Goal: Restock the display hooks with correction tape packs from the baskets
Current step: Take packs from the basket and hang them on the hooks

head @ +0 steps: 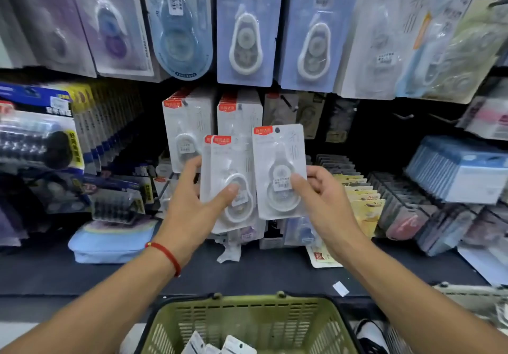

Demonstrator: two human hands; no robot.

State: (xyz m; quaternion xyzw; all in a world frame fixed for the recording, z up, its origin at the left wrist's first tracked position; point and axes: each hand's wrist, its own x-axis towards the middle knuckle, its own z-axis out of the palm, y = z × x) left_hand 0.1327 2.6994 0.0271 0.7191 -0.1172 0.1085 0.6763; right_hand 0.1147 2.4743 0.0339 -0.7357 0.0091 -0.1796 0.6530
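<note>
Pale blue soft zip pouch, lying flat on the dark shelf ledge at left. Yellow carded packs, a row standing on edge, right of centre. Blue-and-white boxed packs, stacked on the far right. Black-and-blue blister cards of dark refills, hanging at left. Small white paper slip, loose on the ledge.

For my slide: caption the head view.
Left hand holds stacked packs, right hand one pack, above green basket.

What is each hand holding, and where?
Left hand: small stack of packs, gripped low. Right hand: single pack, pinched at its lower right.
</note>
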